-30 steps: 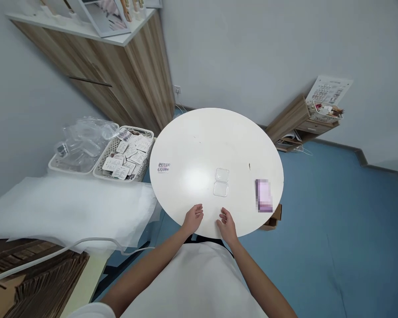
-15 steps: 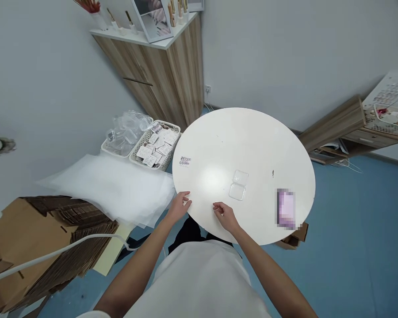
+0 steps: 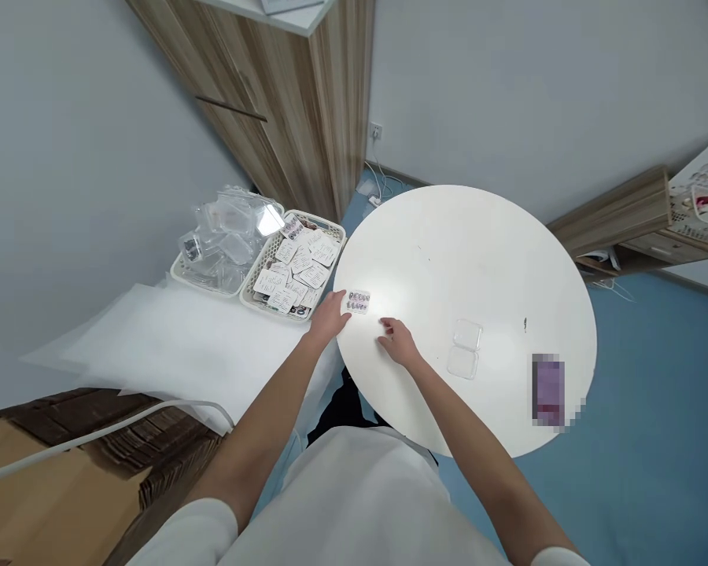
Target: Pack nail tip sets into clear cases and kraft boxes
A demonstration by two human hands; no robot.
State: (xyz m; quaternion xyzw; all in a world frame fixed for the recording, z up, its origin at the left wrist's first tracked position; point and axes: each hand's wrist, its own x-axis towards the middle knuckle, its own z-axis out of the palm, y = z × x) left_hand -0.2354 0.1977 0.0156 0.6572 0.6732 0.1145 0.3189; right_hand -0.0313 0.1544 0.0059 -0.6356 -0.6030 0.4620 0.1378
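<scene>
A small white card (image 3: 359, 302) with two rows of dark, shiny press-on nails lies flat near the left rim of the round white table (image 3: 477, 236). At its left end is my left hand (image 3: 329, 317), thumb and fingers apart around the card's corners; whether they touch it I cannot tell. To the right of the card, my right hand (image 3: 399, 343) hovers low over the tabletop, fingers bent and apart, holding nothing. Further right an unfolded clear plastic case (image 3: 465, 349) rests on the table.
Left of the table stand a basket of printed cards (image 3: 295, 271) and a basket of clear plastic cases (image 3: 224, 236). White translucent sheets (image 3: 182, 338) lie before them, above folded cardboard (image 3: 64, 479). A blurred purple object (image 3: 548, 391) and a dark speck (image 3: 525, 323) are at the table's right.
My view has shifted left and down. My left hand has moved forward to the nail card, and my right hand has come closer to it too. The clear case stays in place.
</scene>
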